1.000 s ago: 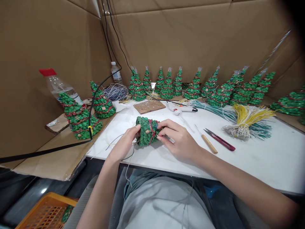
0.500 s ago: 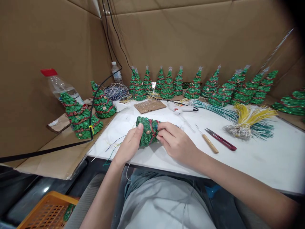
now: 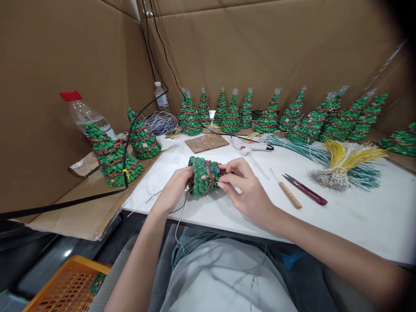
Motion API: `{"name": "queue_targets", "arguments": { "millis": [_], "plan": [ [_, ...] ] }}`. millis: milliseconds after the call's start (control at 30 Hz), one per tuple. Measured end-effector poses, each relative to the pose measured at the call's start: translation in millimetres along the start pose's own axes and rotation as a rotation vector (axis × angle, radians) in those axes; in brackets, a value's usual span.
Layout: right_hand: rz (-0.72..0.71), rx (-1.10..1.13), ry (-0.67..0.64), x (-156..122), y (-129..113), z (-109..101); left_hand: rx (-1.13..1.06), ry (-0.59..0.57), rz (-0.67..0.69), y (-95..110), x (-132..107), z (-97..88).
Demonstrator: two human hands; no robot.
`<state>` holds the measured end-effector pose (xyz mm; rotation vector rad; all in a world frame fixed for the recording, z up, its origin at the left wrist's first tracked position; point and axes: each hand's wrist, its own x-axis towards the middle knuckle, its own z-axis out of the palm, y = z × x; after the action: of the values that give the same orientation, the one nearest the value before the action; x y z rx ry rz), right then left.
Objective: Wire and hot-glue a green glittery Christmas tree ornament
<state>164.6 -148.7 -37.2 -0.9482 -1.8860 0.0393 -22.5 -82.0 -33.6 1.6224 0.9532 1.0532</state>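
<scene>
A small green Christmas tree figurine with red garland lies on its side over the front of the white table, base toward the left. My left hand is closed at the base end, its fingertips partly hidden behind the rim. Thin wires trail from that end, below the hand. My right hand pinches the tree from the right, thumb and fingers near the garland; the tree's tip is mostly hidden behind the fingers.
An awl and red-handled snips lie to the right. Behind are a glue gun, a cardboard piece, yellow wire bundles and several finished trees. A black cable hangs at left, above an orange basket.
My left thumb has moved off the tree's side to its base rim, and the wires there have shifted. My right fingers have spread slightly along the tree. The view has shifted a little.
</scene>
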Motion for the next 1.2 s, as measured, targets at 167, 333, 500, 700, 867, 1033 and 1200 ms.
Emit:
{"name": "queue_targets", "arguments": {
  "millis": [167,333,500,700,867,1033,1200],
  "plan": [
    [0.042,0.092,0.053,1.0,0.6,2.5,-0.015,-0.292,-0.036,16.5,0.6,-3.4],
    [0.122,0.148,0.089,3.2,1.1,4.2,0.014,-0.259,-0.035,21.2,-1.1,-0.4],
    [0.159,0.149,0.100,2.8,0.4,3.7,0.003,-0.242,-0.022,16.2,-2.7,-0.4],
    [0.111,0.061,0.046,5.3,-0.2,-8.0,0.045,-0.288,0.002,19.4,0.0,-3.3],
    [-0.012,0.015,-0.139,19.9,14.1,-20.5,0.198,-0.301,0.043,21.2,0.9,-8.4],
    [-0.011,0.167,-0.394,27.6,36.4,-18.2,0.475,-0.172,0.120,16.5,-2.1,-13.4],
    [0.056,0.229,-0.394,20.8,43.8,-7.3,0.517,0.001,0.121,9.9,-2.7,-7.4]
  ]
}}
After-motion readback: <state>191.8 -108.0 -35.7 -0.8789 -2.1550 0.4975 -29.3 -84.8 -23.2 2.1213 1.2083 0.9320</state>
